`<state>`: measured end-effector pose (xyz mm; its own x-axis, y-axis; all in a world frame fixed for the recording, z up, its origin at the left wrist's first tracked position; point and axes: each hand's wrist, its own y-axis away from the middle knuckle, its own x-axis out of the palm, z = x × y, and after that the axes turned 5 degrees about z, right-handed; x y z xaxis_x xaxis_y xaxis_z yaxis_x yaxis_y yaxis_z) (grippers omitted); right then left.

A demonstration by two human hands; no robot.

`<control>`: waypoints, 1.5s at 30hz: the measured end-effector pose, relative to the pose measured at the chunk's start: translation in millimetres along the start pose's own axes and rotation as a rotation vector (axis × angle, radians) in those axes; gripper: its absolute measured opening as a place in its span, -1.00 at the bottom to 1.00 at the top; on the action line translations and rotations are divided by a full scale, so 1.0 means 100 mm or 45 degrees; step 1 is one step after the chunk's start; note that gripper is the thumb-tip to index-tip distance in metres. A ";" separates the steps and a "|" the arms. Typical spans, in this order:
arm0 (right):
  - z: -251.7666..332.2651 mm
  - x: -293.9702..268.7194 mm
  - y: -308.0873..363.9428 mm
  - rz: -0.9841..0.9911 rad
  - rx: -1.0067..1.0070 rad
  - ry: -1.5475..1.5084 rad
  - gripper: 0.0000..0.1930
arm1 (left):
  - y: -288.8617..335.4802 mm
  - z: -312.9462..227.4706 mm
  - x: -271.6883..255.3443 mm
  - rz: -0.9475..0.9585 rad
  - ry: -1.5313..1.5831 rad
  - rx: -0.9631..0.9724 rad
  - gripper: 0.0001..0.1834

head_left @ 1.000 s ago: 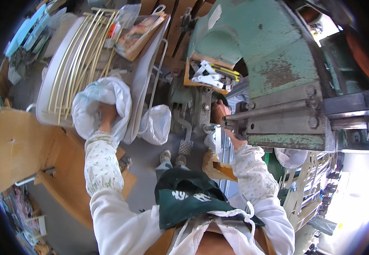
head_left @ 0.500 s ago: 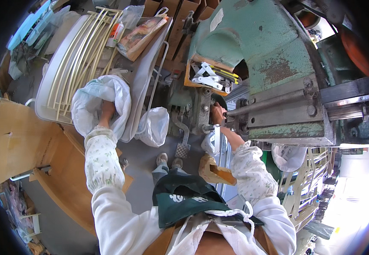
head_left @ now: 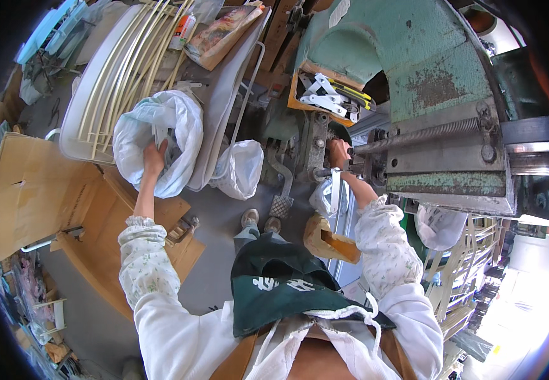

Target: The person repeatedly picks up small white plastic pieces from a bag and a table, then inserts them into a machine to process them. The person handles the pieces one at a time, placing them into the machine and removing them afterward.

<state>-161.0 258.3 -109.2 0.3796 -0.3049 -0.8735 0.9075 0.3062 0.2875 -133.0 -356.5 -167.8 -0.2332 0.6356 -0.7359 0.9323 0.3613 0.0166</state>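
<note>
On the left, a cardboard box (head_left: 40, 183) bears dark print, too small to make out. Next, the left hand (head_left: 153, 158) reaches into a white bag (head_left: 187, 161), fingers narrowed on a pale flat piece (head_left: 160, 134) inside it. Beyond, a bottle (head_left: 182, 31) shows orange-and-white labelling. White characters mark the dark green apron (head_left: 306, 301). The right hand (head_left: 337, 154) curls near the green machine (head_left: 436, 63); I cannot tell what it holds

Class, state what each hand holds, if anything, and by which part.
Left hand: apparently a white strip, by its near end. Right hand: cannot be told; its fingertips are obscured.
</note>
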 end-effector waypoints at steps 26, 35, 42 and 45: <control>0.61 -0.77 0.04 -0.227 0.176 -0.599 -0.78 | 0.49 -1.51 -0.36 -0.529 1.912 -0.088 -0.85; 1.52 -1.11 0.42 -0.119 0.075 -1.277 -0.54 | 2.23 -3.08 0.27 1.218 2.173 -0.469 -0.68; 1.64 -1.20 0.41 -0.003 0.215 -1.630 -0.87 | 2.68 -3.32 0.32 1.548 2.215 -0.423 -0.68; 1.52 -1.20 0.32 0.057 0.224 -1.675 -0.81 | 2.87 -3.38 0.34 1.671 2.179 -0.500 -0.69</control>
<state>-149.7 167.9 64.1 0.2092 -0.9681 0.1380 0.8627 0.2491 0.4400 33.3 -0.9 40.5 0.1492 0.3071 0.9399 0.6857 -0.7170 0.1255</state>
